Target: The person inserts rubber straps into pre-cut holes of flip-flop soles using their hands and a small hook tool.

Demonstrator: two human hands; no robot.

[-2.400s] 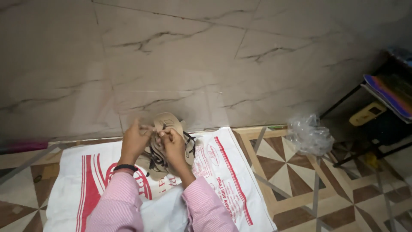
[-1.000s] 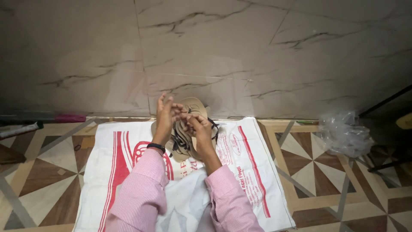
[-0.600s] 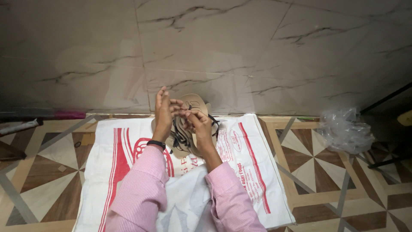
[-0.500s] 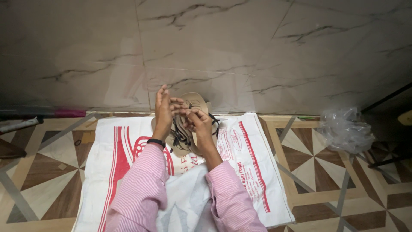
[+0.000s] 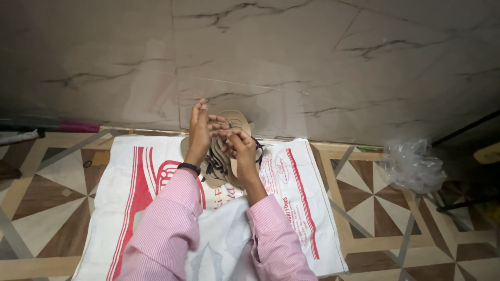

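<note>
while gripped by right hand (image 5: 240, 147), tan sandal sole (image 5: 235, 124) points long axis away toward wall; left hand (image 5: 199, 124) open, fingers up, touching its left edge.

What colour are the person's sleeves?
The sleeves are pink with fine white stripes, seen in the head view.

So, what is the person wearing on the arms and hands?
Both arms are covered by long sleeves of a pink shirt with fine white stripes, cuffed at the wrists. The left hand has a thin black band on its wrist. The right hand is bare, without gloves.
</note>
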